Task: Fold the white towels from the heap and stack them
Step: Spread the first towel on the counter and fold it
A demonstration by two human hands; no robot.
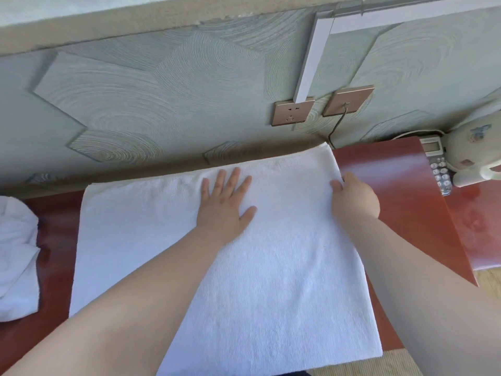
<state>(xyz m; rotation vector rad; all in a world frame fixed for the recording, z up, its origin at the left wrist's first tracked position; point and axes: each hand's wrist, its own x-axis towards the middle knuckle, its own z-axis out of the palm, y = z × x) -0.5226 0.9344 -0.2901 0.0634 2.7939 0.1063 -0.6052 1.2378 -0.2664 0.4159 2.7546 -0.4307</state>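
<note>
A white towel lies spread flat across the red-brown table, reaching from the wall to the near edge. My left hand presses flat on its far middle, fingers straight and spread. My right hand grips the towel's right edge near the far corner, thumb on top and fingers curled under. A heap of crumpled white towels sits at the table's left end.
A telephone keypad and a pale ceramic teapot stand at the far right of the table. Two wall sockets with a cable hang just behind the towel's far corner. The wall runs close along the table's back.
</note>
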